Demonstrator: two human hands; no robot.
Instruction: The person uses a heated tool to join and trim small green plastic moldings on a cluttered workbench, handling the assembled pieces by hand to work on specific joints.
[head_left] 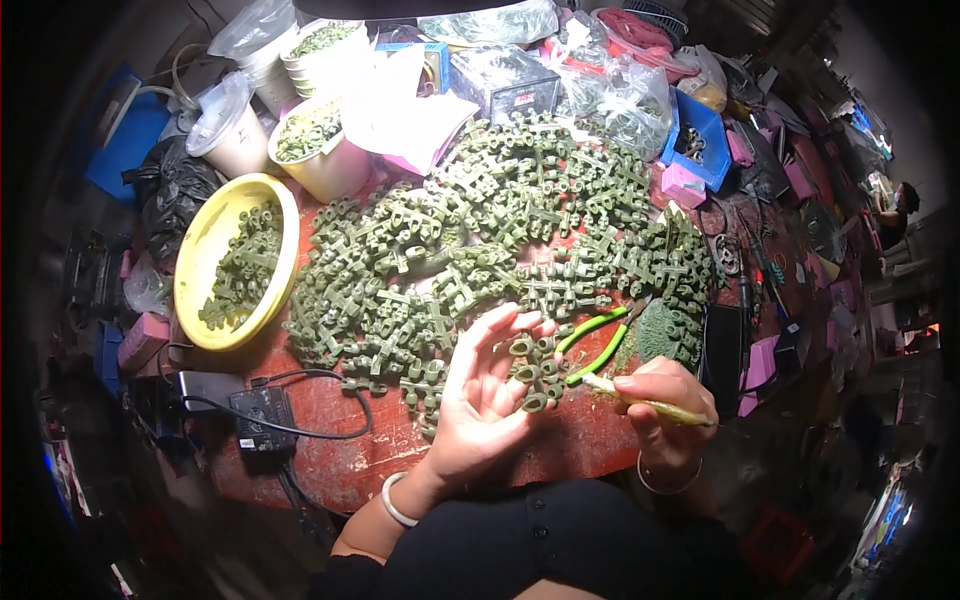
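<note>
My left hand (475,385) is closed around a small cluster of dull green moulded pieces with round, ring-like ends (537,375), held between thumb and fingers above the near table edge. In my right hand (672,395) is a slender yellowish-green stick-like tool (665,409); its pale tip points left toward the cluster, apart from it. Just beyond both hands lie green-handled cutting pliers (598,362). A wide heap of similar green branched clusters (400,290) covers the table past my hands.
At the left, a yellow basin (188,290) holds more green pieces. White buckets (325,178) and papers (405,110) stand behind. A blue tray (712,150) and plastic bags (630,100) are far right. A black power adapter with cable (265,418) sits near left on the red table (400,455).
</note>
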